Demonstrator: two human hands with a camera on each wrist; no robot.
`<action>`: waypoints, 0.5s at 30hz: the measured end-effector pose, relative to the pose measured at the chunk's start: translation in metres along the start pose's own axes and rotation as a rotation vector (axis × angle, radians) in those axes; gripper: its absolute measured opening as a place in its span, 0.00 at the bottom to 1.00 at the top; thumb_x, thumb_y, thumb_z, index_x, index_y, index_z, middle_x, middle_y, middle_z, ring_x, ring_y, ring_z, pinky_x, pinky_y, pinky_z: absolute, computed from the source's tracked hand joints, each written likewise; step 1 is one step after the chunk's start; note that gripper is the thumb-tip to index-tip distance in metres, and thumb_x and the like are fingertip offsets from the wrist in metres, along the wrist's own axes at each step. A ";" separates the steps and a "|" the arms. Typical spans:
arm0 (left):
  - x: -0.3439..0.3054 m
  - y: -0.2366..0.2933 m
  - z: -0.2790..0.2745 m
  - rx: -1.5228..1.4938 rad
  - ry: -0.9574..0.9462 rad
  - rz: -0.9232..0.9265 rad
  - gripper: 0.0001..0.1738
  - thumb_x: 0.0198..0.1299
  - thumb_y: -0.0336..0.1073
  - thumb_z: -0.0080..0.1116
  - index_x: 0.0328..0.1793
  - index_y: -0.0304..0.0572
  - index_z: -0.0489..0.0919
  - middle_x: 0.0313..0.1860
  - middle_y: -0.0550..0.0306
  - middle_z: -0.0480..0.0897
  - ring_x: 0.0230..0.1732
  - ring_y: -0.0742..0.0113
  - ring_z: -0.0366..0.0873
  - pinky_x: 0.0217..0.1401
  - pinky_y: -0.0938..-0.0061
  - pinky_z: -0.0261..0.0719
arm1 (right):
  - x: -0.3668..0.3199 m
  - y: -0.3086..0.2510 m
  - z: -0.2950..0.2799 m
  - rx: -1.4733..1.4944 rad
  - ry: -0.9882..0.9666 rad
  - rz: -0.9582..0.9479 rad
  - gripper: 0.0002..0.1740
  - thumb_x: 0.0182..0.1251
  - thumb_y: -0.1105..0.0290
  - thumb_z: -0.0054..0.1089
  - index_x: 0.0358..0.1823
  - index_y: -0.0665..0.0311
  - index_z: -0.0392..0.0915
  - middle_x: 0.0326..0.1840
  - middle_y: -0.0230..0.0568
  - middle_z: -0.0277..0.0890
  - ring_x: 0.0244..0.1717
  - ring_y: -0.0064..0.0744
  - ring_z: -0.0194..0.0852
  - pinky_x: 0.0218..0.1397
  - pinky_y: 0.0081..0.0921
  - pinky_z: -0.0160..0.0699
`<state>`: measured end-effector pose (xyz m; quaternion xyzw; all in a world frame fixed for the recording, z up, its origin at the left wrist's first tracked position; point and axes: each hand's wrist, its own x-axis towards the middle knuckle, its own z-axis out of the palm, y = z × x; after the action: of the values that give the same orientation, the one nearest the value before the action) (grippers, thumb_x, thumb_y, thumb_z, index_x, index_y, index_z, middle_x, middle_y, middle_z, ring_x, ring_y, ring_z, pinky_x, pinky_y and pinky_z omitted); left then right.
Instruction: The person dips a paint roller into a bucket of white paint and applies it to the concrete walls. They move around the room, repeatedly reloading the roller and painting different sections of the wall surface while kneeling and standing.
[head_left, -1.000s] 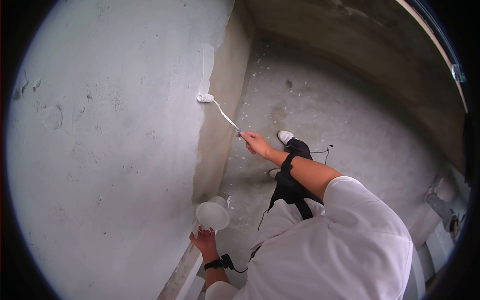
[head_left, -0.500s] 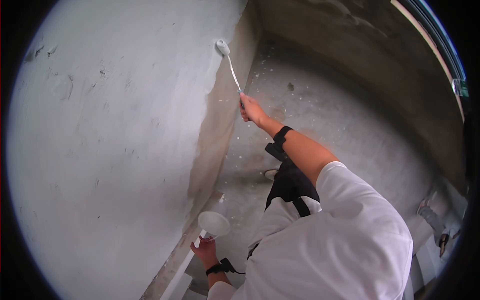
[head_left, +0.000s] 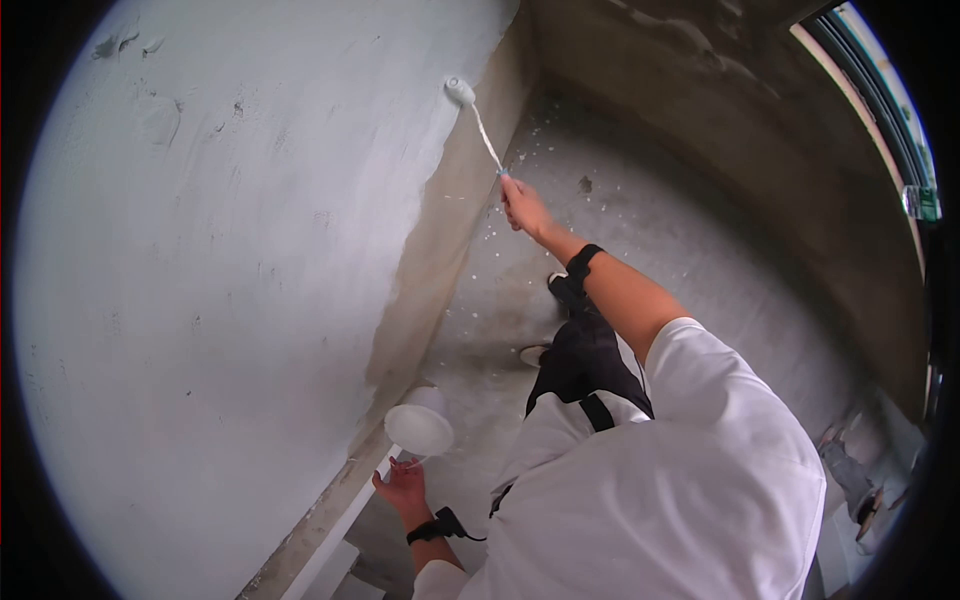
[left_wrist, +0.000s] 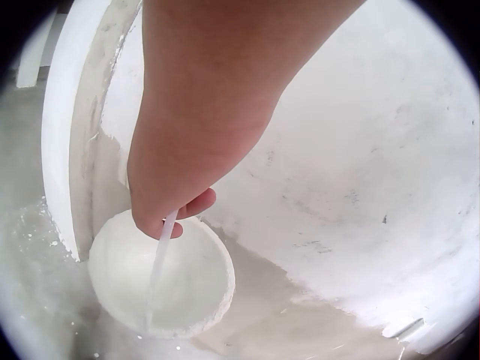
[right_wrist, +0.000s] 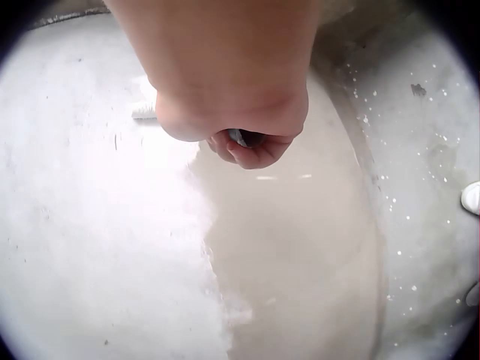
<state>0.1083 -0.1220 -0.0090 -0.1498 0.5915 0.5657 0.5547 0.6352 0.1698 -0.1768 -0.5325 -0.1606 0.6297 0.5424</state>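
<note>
My right hand (head_left: 525,207) grips the handle of a paint roller (head_left: 460,91), its white sleeve against the wall at the edge of the painted area. A paint-coated wire frame runs from the sleeve to the hand. In the right wrist view the fingers curl round the dark handle end (right_wrist: 251,138), and the roller sleeve (right_wrist: 144,111) shows partly behind the hand. Low beside the wall, my left hand (head_left: 402,487) holds a white bucket (head_left: 418,428) by its thin bail handle (left_wrist: 157,270). Pale paint coats the inside of the bucket in the left wrist view.
White paint covers most of the wall (head_left: 250,250); a bare brownish strip (head_left: 435,225) runs down to the floor. A low ledge (head_left: 320,535) follows the wall's foot. Paint spots dot the concrete floor (head_left: 660,270). A bare wall (head_left: 720,110) closes the far side.
My right hand has moved the roller up along the edge of the paint, away from my body, then slightly right. The left hand keeps hold of the bucket, little changed.
</note>
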 end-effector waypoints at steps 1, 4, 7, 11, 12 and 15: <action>-0.002 -0.002 -0.002 0.001 0.016 0.024 0.31 0.62 0.64 0.49 0.42 0.40 0.80 0.25 0.62 0.79 0.28 0.65 0.76 0.57 0.60 0.72 | 0.006 -0.013 -0.004 -0.007 -0.008 0.000 0.27 0.79 0.42 0.41 0.33 0.59 0.65 0.16 0.27 0.57 0.13 0.21 0.54 0.16 0.23 0.55; 0.000 -0.003 -0.009 -0.008 0.034 0.054 0.31 0.62 0.64 0.49 0.40 0.41 0.80 0.25 0.62 0.79 0.28 0.65 0.76 0.58 0.60 0.72 | 0.015 -0.026 0.003 0.053 -0.013 0.042 0.27 0.79 0.42 0.41 0.33 0.59 0.63 0.16 0.27 0.55 0.13 0.21 0.53 0.16 0.23 0.58; -0.004 -0.005 -0.013 -0.014 0.068 0.063 0.31 0.60 0.65 0.49 0.38 0.42 0.80 0.24 0.62 0.79 0.28 0.66 0.76 0.59 0.60 0.70 | -0.012 0.009 0.034 -0.060 0.046 0.023 0.28 0.79 0.42 0.41 0.33 0.60 0.65 0.17 0.29 0.59 0.13 0.22 0.57 0.15 0.25 0.60; -0.010 -0.003 -0.030 -0.004 0.114 0.034 0.30 0.58 0.65 0.49 0.37 0.45 0.79 0.24 0.63 0.78 0.28 0.67 0.76 0.60 0.59 0.69 | -0.053 0.080 0.051 -0.295 0.040 -0.036 0.28 0.79 0.42 0.42 0.32 0.61 0.67 0.17 0.30 0.63 0.14 0.23 0.62 0.15 0.25 0.60; -0.011 -0.003 -0.036 -0.010 0.111 0.033 0.30 0.58 0.65 0.49 0.37 0.45 0.79 0.24 0.63 0.78 0.28 0.67 0.76 0.60 0.59 0.69 | -0.060 0.083 0.049 -0.322 -0.002 -0.050 0.28 0.78 0.42 0.42 0.31 0.61 0.67 0.17 0.30 0.62 0.14 0.23 0.62 0.15 0.25 0.61; -0.014 -0.002 -0.051 -0.021 0.175 0.035 0.31 0.59 0.67 0.48 0.31 0.45 0.78 0.23 0.62 0.77 0.28 0.67 0.75 0.53 0.61 0.72 | -0.051 0.064 0.028 -0.375 -0.012 -0.036 0.29 0.78 0.42 0.43 0.31 0.62 0.69 0.18 0.35 0.66 0.15 0.27 0.64 0.19 0.29 0.64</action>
<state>0.0898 -0.1719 -0.0122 -0.1940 0.6345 0.5662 0.4891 0.5707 0.1135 -0.1901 -0.6176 -0.2879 0.5819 0.4439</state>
